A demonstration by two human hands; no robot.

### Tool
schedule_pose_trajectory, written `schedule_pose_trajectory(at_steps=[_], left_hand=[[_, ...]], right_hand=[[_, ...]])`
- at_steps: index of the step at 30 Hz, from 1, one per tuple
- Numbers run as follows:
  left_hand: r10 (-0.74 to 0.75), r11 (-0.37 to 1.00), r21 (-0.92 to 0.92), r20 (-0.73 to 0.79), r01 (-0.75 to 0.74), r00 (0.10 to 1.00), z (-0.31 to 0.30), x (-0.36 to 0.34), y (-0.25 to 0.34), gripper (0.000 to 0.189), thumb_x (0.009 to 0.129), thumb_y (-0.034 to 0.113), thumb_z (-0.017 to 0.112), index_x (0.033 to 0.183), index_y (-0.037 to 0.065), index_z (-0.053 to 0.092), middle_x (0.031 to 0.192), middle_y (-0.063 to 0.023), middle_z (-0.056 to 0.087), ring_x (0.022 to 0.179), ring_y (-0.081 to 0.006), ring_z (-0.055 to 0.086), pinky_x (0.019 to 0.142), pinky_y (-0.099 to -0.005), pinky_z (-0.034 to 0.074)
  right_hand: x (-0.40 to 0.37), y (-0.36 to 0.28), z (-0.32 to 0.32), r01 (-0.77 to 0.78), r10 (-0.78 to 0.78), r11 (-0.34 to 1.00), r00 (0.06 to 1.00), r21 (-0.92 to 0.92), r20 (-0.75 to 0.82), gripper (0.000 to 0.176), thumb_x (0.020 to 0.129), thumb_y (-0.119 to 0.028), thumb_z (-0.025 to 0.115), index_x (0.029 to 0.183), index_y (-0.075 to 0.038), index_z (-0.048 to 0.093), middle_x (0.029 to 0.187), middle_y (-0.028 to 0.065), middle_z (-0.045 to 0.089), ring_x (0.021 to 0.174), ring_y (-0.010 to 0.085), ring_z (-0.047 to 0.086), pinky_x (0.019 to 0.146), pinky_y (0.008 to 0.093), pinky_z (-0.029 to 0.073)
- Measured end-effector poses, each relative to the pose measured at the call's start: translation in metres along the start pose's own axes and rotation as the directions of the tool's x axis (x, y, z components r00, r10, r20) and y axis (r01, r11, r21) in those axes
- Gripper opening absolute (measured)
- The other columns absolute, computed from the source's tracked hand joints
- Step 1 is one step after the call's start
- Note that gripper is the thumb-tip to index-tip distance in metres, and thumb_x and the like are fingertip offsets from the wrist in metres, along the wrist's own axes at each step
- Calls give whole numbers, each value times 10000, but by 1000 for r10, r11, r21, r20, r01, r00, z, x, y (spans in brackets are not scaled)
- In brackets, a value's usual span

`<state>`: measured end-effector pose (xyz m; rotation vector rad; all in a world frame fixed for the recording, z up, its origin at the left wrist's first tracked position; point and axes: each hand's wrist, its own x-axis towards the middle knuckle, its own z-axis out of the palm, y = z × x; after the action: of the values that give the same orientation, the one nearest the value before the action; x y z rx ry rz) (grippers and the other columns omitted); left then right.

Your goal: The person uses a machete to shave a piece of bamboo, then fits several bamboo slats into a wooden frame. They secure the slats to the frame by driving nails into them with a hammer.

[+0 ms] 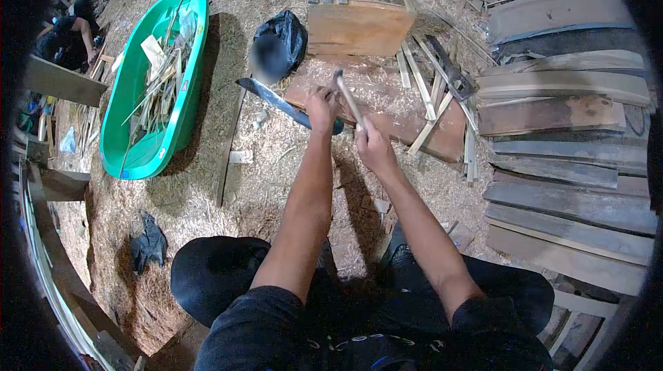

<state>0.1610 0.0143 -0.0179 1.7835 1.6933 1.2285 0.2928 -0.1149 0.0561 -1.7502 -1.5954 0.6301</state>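
My right hand (375,146) is closed round the wooden handle of a hammer (352,103). The hammer's head is raised close to my left hand (322,107), whose fingers are bent together over a reddish-brown board (445,137). Whatever those fingers pinch, if anything, is hidden. The board lies flat on the shavings, with loose bits of wood on top. A handsaw (273,100) with a dark blade lies slantwise at its left end, partly behind my left wrist.
A green tub (109,146) of wood scraps stands left, and a person (65,39) is beyond it. A black plastic bag (293,36) and a wooden panel (359,29) are ahead. Thin strips (418,81) lie across the board. Planks (566,146) line the right side.
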Motion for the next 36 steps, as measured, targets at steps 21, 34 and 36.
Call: schedule_pose_trajectory(at_steps=[21, 34, 36], left_hand=[[88, 995, 44, -30, -87, 996, 2, 0, -7, 169, 738, 135, 750, 875, 35, 752, 936, -166, 682, 924, -365, 607, 877, -447, 475], [-37, 737, -675, -12, 19, 999, -26, 44, 67, 91, 915, 74, 682, 950, 19, 619, 856, -47, 646, 789, -124, 621, 706, -281, 509], [-99, 523, -836, 136, 167, 986, -47, 57, 94, 77, 919, 65, 682, 957, 27, 626, 858, -32, 661, 777, -109, 623, 707, -259, 510]], right_hand=[[-8, -14, -1, -152, 151, 986, 988, 69, 30, 429, 971, -202, 524, 1357, -14, 526, 861, 259, 661, 802, 418, 667, 726, 441, 518], [24, 22, -5, -348, 327, 931, 928, -107, -178, 275, 941, -284, 590, 1016, -21, 608, 874, 272, 663, 820, 450, 648, 751, 525, 495], [28, 20, -10, -382, 310, 882, 911, -275, -272, 257, 930, -257, 583, 991, -9, 616, 887, 268, 672, 832, 463, 642, 790, 540, 493]])
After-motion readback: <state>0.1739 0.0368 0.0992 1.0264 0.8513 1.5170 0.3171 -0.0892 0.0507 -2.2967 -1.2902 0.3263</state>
